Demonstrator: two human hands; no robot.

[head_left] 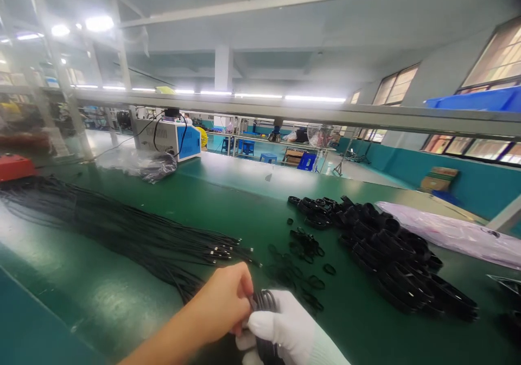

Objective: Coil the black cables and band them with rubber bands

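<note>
At the bottom centre, my gloved right hand (291, 330) is closed around a coiled black cable (266, 300), its thumb across the loops. My bare left hand (228, 297) meets the coil from the left, with fingers curled and pinched at the loops' edge; its fingertips are partly hidden. A long bundle of black cables (134, 224) lies to the left, with small metal connectors (220, 252) at the near end. Just beyond my hands are scattered small black bands (305, 245). Coiled black cables (391, 251) are heaped to the right.
A clear plastic bag (150, 165) lies near a white and blue machine (175, 137) at the back left. An orange-red object (16, 167) sits at the left edge. Pinkish plastic wrap (448, 235) stretches along the right. A metal rail (252, 104) crosses above the green tabletop (228, 197).
</note>
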